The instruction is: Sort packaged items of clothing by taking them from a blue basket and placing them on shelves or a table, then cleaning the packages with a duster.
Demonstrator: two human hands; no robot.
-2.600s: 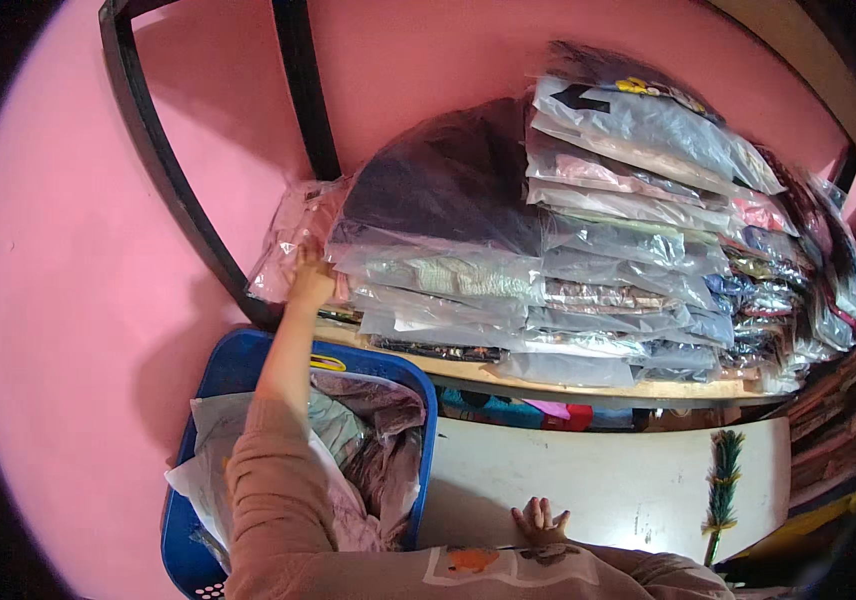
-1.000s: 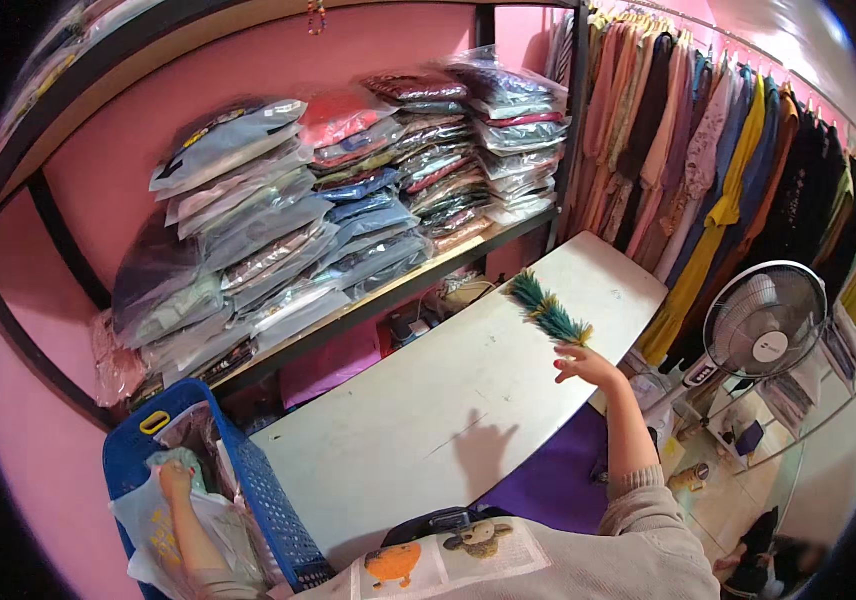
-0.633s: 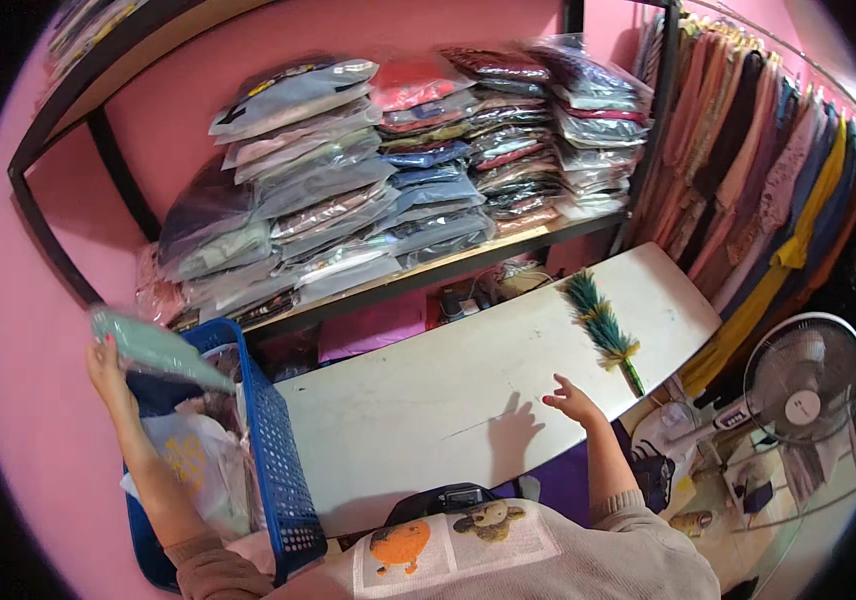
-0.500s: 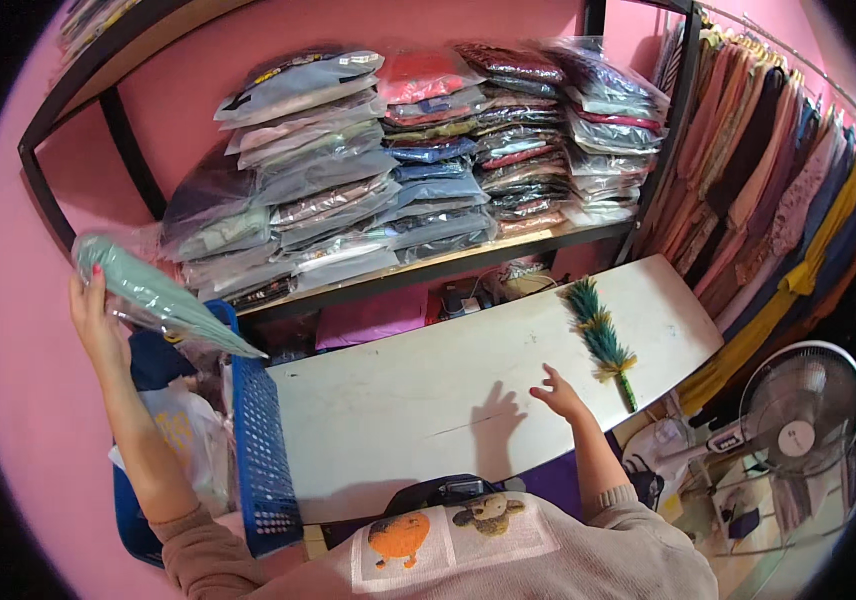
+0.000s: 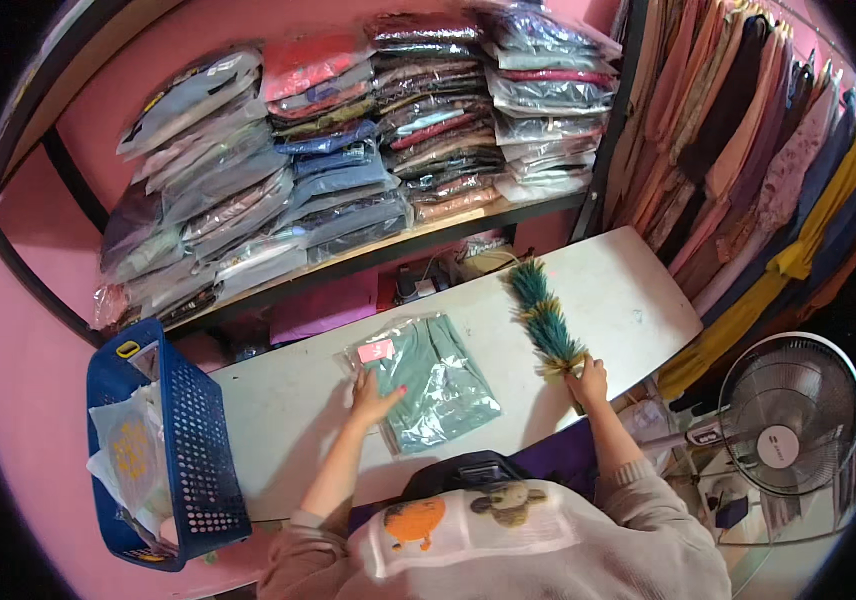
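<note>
1. The left hand [image 5: 375,402] lies at the left edge of the clear packet [image 5: 440,385], near the middle of the frame. Its grip is loose: the thumb is spread well away from the fingers and reaches over the plastic.
2. The packet lies flat on the white table [image 5: 288,400] and holds a folded green garment, with a pink tag [image 5: 377,349] at its upper left corner.
3. The right hand [image 5: 589,383], right of centre, has its grip closed around the handle end of the duster [image 5: 543,315] — a bushy green one with yellowish bands. The duster slants toward the upper left, right of the packet and apart from it.
4. At the lower left stands a blue basket [image 5: 203,450] with holes in its side; a white bag [image 5: 133,450] with a yellow print shows inside it, among other things.
5. Across the top of the frame, a shelf [image 5: 398,252] carries stacks of bagged clothes [image 5: 338,165] — several columns side by side.
6. Clothes on hangers [image 5: 748,160] fill the upper right, and a fan [image 5: 788,412] stands at the lower right.
</note>
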